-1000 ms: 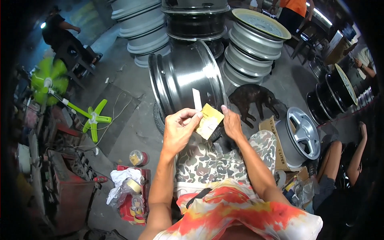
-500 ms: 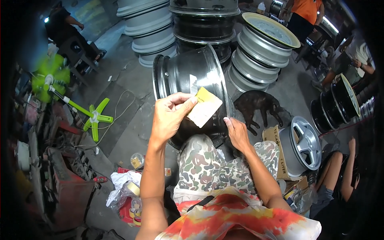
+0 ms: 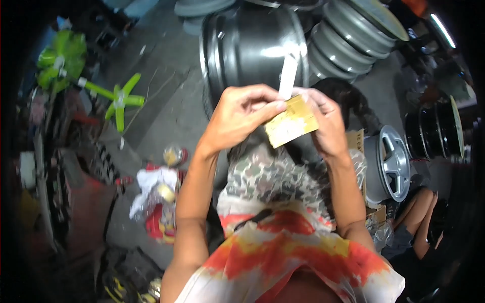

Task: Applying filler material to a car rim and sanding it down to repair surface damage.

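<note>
A small yellow, worn-faced piece of sandpaper [image 3: 292, 122] is held up between my two hands, over my lap. My left hand [image 3: 241, 113] pinches its left edge between thumb and fingers. At its right edge, my right hand [image 3: 326, 118] grips the same piece, its fingertips partly hidden and a little blurred. Just beyond the hands a glossy black wheel rim [image 3: 242, 55] lies on its side, with a white sticker strip [image 3: 288, 76] on its barrel. Neither hand visibly holds the rim; its near part is hidden behind them.
Stacked silver rims [image 3: 336, 48] stand beyond on the right, near a dark dog [image 3: 348, 98] lying down. A silver spoked wheel [image 3: 393, 164] and black rims [image 3: 434, 129] are at the right, beside a seated person's legs [image 3: 417, 212]. Left are a green fan [image 3: 118, 98] and white cloth [image 3: 151, 189].
My right hand has left the rim's edge and come to the sandpaper, which has moved right. The view has tilted down, and the rim sits higher in it.
</note>
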